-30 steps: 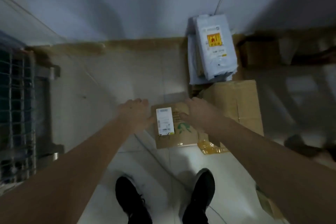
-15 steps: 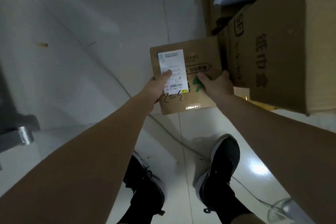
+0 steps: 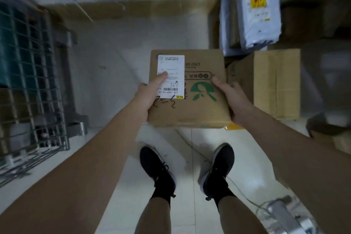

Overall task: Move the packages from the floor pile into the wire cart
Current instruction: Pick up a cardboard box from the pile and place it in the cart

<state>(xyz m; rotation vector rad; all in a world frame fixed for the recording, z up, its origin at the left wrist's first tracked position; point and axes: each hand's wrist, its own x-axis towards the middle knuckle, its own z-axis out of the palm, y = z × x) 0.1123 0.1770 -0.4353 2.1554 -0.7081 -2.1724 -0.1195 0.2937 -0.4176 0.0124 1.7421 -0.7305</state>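
Box [image 3: 190, 89] is up off the floor now — left hand [image 3: 146, 99] and right hand [image 3: 233, 99] gripping its sides — cart [image 3: 32, 74] next.

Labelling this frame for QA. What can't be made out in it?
All in the head view:
- Shipping label text: too small, partly under the left hand thumb.
- Underside of the held cardboard box, and the fingers of the right hand there: hidden by the box.
- Wire cart contents: blurred, cut off by the left edge.
- White mailer bag: top cropped, print blurred.

wire cart [image 3: 32, 81] blurred, cut off left
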